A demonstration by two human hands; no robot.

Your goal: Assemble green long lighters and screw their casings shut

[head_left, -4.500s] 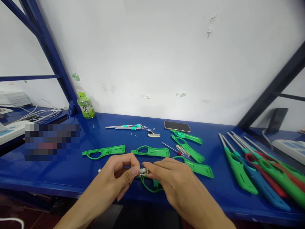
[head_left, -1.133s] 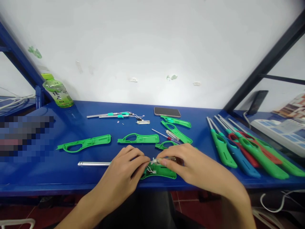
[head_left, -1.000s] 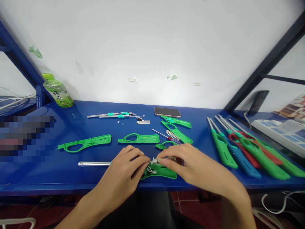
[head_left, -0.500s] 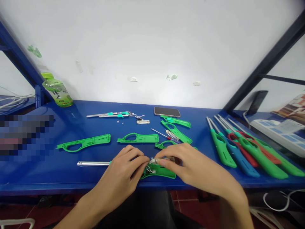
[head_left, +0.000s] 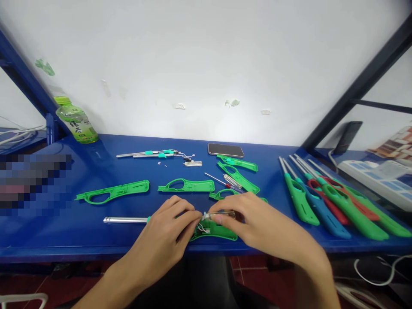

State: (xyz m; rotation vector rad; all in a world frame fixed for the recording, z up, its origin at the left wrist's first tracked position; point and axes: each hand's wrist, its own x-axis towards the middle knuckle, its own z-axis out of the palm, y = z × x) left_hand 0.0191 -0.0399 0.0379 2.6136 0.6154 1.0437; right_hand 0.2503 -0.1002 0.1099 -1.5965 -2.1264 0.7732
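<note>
Near the table's front edge lies a green lighter half-shell (head_left: 222, 231), with white wires in it and a metal barrel (head_left: 125, 220) reaching out to the left. My left hand (head_left: 174, 227) is closed over the barrel end of this half-shell and hides much of it. Its fingertips come close to the white valve end of a small clear fuel tank (head_left: 222, 214). Between thumb and fingers, my right hand (head_left: 244, 219) pinches that tank just above the half-shell. Whether the left fingertips also hold a thin tube cannot be made out.
Loose green half-shells (head_left: 186, 186), a screwdriver (head_left: 222, 181) and barrels with wires (head_left: 154, 153) lie beyond my hands. Whole lighters (head_left: 331, 201) are at the right. A phone (head_left: 225, 150) and a green bottle (head_left: 77, 120) stand further back.
Both hands keep almost the same pose. The fuel tank in my right hand has tilted or shifted very slightly; the view has moved a little.
</note>
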